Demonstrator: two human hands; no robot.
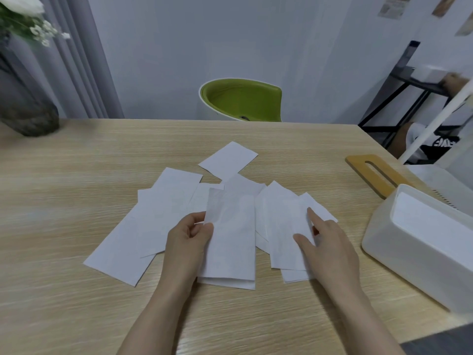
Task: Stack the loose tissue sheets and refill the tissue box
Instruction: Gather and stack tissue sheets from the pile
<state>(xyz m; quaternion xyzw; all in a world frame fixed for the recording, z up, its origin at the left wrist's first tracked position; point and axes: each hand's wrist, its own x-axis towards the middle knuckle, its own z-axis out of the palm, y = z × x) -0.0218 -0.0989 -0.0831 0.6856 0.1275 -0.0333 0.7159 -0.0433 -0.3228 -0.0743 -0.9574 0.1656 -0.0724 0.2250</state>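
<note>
Several loose white tissue sheets lie spread over the middle of the wooden table (76, 196). My left hand (189, 239) pinches the left edge of a folded tissue (231, 234) that lies in front of me, lifting its upper part. My right hand (325, 242) rests with straight index finger and thumb on the tissues to the right (281, 226). One sheet (227, 160) sits apart, farther back. The white tissue box (419, 249) stands at the right, its top open. Its wooden lid (376, 172) with a slot lies on the table behind it.
A dark glass vase (25, 108) with white flowers stands at the table's back left corner. A green chair (242, 101) faces the far edge. A black shelf (399, 98) and a white pole (435, 121) are at the right, beyond the table.
</note>
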